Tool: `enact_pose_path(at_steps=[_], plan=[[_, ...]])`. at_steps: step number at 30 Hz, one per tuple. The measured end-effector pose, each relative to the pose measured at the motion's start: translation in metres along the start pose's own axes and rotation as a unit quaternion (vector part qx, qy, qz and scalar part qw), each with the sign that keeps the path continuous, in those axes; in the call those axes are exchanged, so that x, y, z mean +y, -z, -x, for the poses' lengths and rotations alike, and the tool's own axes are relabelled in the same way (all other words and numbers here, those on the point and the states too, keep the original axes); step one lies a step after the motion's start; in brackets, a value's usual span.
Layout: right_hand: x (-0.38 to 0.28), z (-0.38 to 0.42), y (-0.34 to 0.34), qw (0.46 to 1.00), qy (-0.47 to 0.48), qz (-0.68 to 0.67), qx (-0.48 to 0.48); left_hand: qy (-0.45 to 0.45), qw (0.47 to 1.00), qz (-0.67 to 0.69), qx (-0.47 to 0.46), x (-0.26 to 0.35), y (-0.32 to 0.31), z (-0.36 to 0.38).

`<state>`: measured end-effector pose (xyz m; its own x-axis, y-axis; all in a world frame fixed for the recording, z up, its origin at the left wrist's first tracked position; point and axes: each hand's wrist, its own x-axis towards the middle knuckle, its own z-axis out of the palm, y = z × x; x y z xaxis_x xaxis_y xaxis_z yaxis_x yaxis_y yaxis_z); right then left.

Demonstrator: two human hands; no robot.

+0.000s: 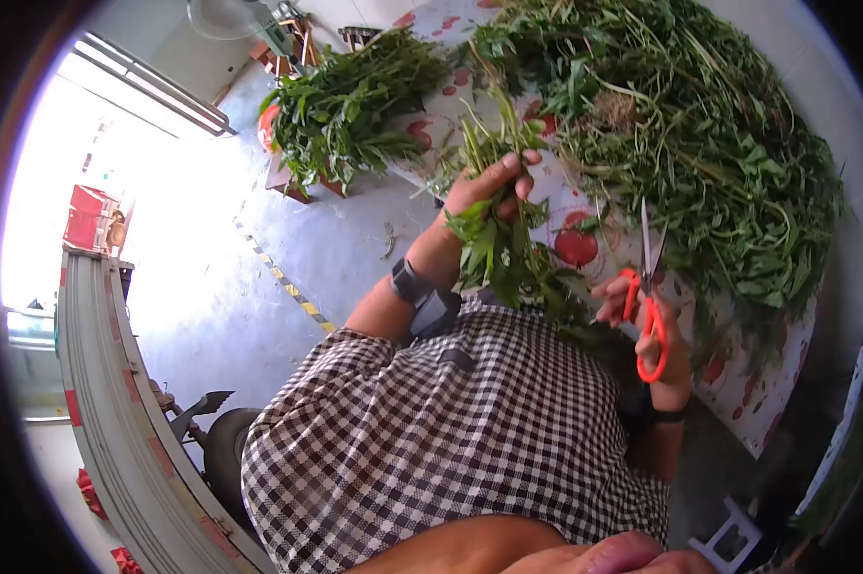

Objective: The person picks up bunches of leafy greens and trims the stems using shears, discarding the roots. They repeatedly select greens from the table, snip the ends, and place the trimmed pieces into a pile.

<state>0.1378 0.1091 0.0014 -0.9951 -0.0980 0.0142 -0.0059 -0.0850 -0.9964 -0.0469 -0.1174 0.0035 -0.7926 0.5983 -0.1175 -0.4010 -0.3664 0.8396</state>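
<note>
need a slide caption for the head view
Left hand holding leafy stems, right hand holding open scissors, near a patterned cloth heaped with greens

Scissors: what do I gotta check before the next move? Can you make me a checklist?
1. Scissors in the right hand: ok, it has them by the orange handles.
2. Leafy bunch in the left hand: ok, its grip is around the stems.
3. Blades a bit open: ok, the tips are apart.
4. Left fingers away from the blades: ok, there is a gap between them.
5. Blades at the bunch's stems: not ok, they point up beside the big leafy pile.
6. Blades sharp: cannot tell.
</note>
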Motion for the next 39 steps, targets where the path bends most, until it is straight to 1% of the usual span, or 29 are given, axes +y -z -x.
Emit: enact_pose_path(at_steps=[4,7,8,11,14,15,17,20,23,24,27,30,33,36,39], plan=[[0.0,0.0,-0.006,0.999,-0.019,-0.002,-0.047,0.012,0.999,0.003,-0.041,-0.001,0.004,-0.001],[0.008,-0.002,0.0,0.994,-0.041,-0.003,-0.099,0.031,0.999,-0.019,-0.033,0.001,0.002,-0.001],[0.008,0.0,-0.001,0.996,-0.02,-0.015,-0.088,0.028,0.999,-0.009,-0.032,-0.003,0.006,-0.003],[0.0,0.001,0.0,0.999,-0.025,0.03,-0.037,0.033,0.999,-0.028,-0.027,-0.004,0.006,-0.003],[-0.007,-0.003,0.011,0.982,-0.019,0.177,0.062,0.031,0.998,-0.061,-0.011,-0.005,0.003,-0.002],[-0.015,-0.006,0.012,0.965,0.012,0.246,0.09,0.029,0.997,-0.067,-0.008,-0.004,0.001,-0.002],[-0.038,-0.016,0.011,0.911,0.07,0.381,0.142,0.025,0.996,-0.081,-0.003,-0.002,-0.005,0.0],[-0.063,-0.029,0.01,0.884,0.057,0.435,0.16,0.009,0.993,-0.119,-0.006,-0.002,-0.014,0.001],[-0.07,-0.039,0.015,0.877,0.074,0.453,0.147,-0.001,0.99,-0.144,-0.004,-0.005,-0.023,0.004],[-0.077,-0.041,0.012,0.861,0.089,0.478,0.149,-0.006,0.989,-0.149,-0.008,-0.005,-0.024,0.005],[-0.077,-0.046,0.015,0.837,0.064,0.529,0.126,0.0,0.982,-0.188,0.006,-0.003,-0.031,0.009],[-0.071,-0.05,0.019,0.84,0.076,0.521,0.127,0.007,0.976,-0.219,0.021,-0.003,-0.035,0.013],[-0.07,-0.051,0.02,0.862,0.061,0.492,0.108,0.013,0.973,-0.229,0.024,-0.006,-0.031,0.012],[-0.062,-0.051,0.02,0.89,0.069,0.438,0.101,0.014,0.972,-0.235,0.027,-0.004,-0.032,0.012],[-0.049,-0.05,0.02,0.949,0.036,0.298,0.094,0.009,0.972,-0.232,0.021,-0.004,-0.029,0.012]])
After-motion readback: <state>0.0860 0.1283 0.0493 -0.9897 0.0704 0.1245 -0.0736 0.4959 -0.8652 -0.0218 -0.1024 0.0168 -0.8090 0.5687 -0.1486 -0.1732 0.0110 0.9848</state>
